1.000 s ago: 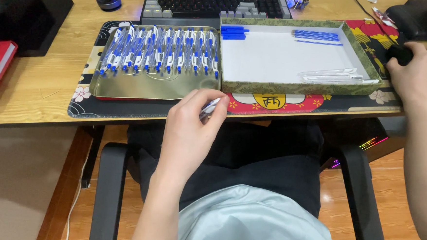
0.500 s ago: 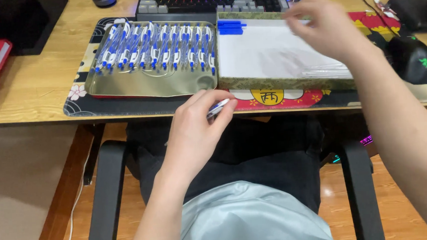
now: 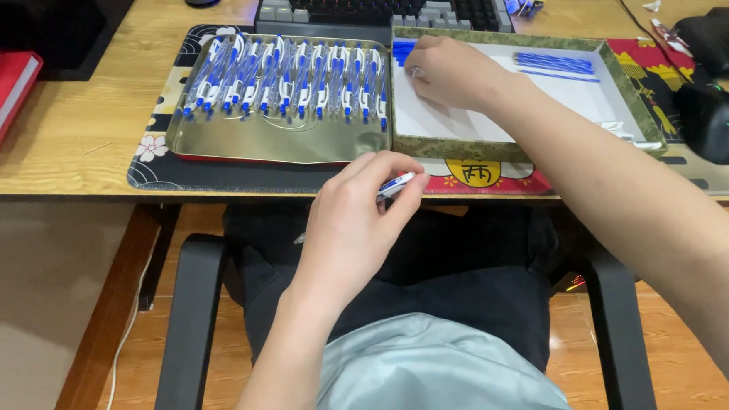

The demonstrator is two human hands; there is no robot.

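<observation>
1. Head view, left side: the left hand [image 3: 357, 222] is at the front edge of the bench [image 3: 70, 137], above the lap. Its grip is closed around a white and blue pen [image 3: 397, 183], and only the pen's tip shows between thumb and fingers.
2. Head view, right side: the right hand [image 3: 449, 72] reaches into the white shallow box [image 3: 493, 127], near its far left corner, where small blue caps [image 3: 402, 49] lie. The fingers are curled downward; I cannot tell if they already pinch something.
3. In the same box, at the far right, lie thin blue refills [image 3: 555, 62], well apart from the hand.
4. Left of the box, touching it, is a gold tray [image 3: 278, 147] with a row of finished pens [image 3: 291, 80] lying side by side.
5. My judgement: the step in hand is fetching a small part for the held pen. The next move calls for a fine pinch on one cap only, then bringing both hands together.
</observation>
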